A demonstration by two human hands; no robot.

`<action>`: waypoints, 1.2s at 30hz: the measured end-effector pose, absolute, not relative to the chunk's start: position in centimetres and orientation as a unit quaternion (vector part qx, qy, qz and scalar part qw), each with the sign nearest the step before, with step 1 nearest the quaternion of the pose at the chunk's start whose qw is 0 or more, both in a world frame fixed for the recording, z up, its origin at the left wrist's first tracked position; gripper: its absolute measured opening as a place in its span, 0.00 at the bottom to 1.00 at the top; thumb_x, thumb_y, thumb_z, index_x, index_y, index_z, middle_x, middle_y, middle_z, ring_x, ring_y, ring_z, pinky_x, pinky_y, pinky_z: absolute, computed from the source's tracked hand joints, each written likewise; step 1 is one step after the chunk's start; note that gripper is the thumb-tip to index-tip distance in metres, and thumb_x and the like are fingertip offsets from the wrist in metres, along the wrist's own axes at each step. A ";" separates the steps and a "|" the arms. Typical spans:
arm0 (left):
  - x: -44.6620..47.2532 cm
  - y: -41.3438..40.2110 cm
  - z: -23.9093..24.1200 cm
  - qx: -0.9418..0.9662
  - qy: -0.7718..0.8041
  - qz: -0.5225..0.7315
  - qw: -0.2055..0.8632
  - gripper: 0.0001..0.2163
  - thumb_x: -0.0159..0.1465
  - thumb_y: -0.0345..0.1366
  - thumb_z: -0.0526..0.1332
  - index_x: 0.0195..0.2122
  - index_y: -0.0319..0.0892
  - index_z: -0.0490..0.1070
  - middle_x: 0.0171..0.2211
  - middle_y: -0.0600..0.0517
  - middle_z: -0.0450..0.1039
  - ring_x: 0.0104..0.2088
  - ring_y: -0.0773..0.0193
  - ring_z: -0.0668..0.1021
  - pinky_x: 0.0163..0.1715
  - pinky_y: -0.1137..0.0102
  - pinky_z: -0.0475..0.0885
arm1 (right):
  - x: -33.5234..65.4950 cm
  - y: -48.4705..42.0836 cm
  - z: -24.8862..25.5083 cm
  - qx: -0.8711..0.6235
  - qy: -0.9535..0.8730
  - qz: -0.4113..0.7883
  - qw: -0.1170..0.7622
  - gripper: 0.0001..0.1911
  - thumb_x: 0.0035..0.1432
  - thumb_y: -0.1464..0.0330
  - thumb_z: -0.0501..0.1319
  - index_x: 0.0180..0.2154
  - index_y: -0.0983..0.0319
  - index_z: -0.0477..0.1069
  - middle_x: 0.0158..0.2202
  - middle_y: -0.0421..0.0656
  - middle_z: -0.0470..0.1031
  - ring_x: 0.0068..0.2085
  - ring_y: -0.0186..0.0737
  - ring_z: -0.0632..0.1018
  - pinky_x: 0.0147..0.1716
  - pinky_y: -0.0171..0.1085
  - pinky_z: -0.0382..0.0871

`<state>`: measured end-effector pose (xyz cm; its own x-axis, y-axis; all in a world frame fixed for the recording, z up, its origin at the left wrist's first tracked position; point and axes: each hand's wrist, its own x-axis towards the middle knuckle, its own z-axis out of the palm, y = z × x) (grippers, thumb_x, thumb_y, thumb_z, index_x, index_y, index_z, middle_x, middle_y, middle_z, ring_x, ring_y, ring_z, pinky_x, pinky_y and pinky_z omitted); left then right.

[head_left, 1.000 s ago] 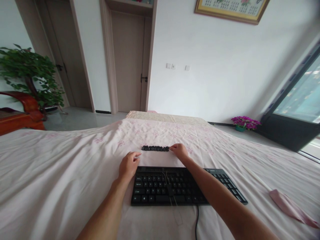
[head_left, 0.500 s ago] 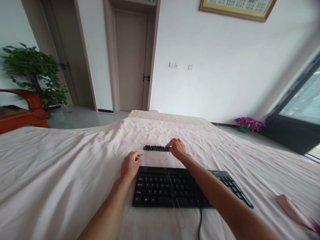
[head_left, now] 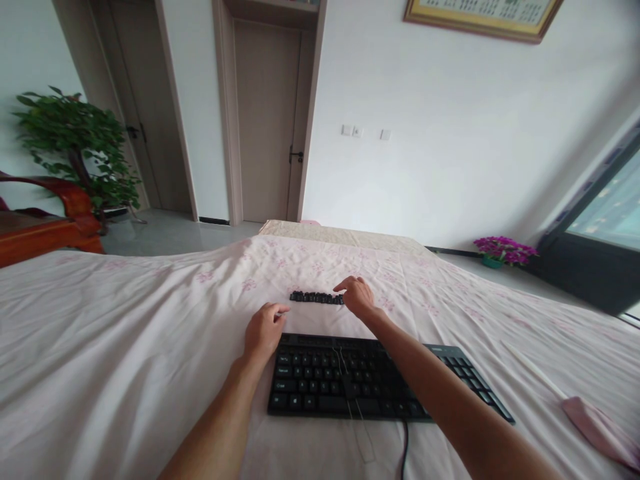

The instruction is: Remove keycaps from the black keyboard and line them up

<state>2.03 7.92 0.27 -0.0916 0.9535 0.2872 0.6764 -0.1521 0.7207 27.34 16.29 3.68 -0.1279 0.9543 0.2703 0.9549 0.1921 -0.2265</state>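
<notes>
A row of small black keycaps point(head_left: 316, 298) lies on the patterned sheet, beyond a black keyboard point(head_left: 320, 385). At the row's right end is my right hand point(head_left: 358, 296), its index finger stretched left just above the keycaps and the other fingers loosely bent. My left hand point(head_left: 265, 328) rests on the sheet near the keyboard's upper left corner, fingers loosely bent and pointing right; I see nothing held in it. A thin wire tool point(head_left: 349, 387) with long loops lies across the keyboard. My right forearm hides part of the keys.
The bedsheet point(head_left: 165, 333) is wrinkled. A black cable point(head_left: 405, 443) runs from the keyboard toward me. On the right lies a pale stick point(head_left: 533, 367) with a pink cloth end point(head_left: 595, 423). Farther off stand a leafy plant point(head_left: 75, 147), a wooden chair point(head_left: 75, 213) and purple flowers point(head_left: 505, 249).
My right index finger has lifted slightly off the right end of the keycap row. My left hand stays in place. The whole view has shifted a little.
</notes>
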 end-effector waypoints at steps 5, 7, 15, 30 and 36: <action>2.0 8.0 0.2 0.653 0.620 0.398 0.175 0.11 0.59 0.27 0.58 0.41 0.45 0.76 0.42 0.52 0.76 0.38 0.66 0.76 0.41 0.73 0.68 | 26.9 16.2 3.7 -0.616 -0.769 -0.002 0.170 0.26 0.49 0.83 0.54 0.39 0.52 0.79 0.46 0.39 0.74 0.45 0.41 0.66 0.42 0.35 0.57; 2.0 8.0 0.2 0.654 0.619 0.397 0.176 0.12 0.59 0.27 0.58 0.40 0.45 0.76 0.42 0.52 0.76 0.38 0.66 0.76 0.41 0.73 0.68 | 26.8 16.3 3.6 -0.610 -0.775 -0.002 0.166 0.25 0.50 0.83 0.54 0.39 0.51 0.79 0.46 0.38 0.74 0.45 0.40 0.66 0.42 0.36 0.57; 2.1 7.9 0.3 0.653 0.621 0.397 0.176 0.11 0.59 0.28 0.58 0.40 0.44 0.76 0.42 0.52 0.76 0.38 0.66 0.76 0.41 0.73 0.68 | 26.8 17.1 3.4 -0.606 -0.779 -0.012 0.164 0.22 0.50 0.81 0.57 0.37 0.51 0.80 0.45 0.39 0.74 0.45 0.41 0.66 0.41 0.36 0.56; 2.0 8.0 0.1 0.653 0.619 0.398 0.177 0.10 0.59 0.28 0.58 0.39 0.45 0.76 0.41 0.52 0.76 0.38 0.66 0.76 0.40 0.73 0.69 | 26.8 17.5 3.2 -0.614 -0.770 -0.008 0.176 0.24 0.48 0.82 0.55 0.40 0.53 0.79 0.45 0.38 0.75 0.46 0.40 0.67 0.42 0.35 0.57; 2.0 8.0 0.0 0.657 0.617 0.399 0.172 0.11 0.59 0.27 0.57 0.40 0.45 0.76 0.41 0.53 0.76 0.38 0.67 0.76 0.40 0.73 0.68 | 27.5 16.6 3.7 -0.614 -0.767 -0.018 0.185 0.23 0.49 0.83 0.54 0.37 0.54 0.79 0.46 0.38 0.74 0.47 0.39 0.67 0.43 0.34 0.56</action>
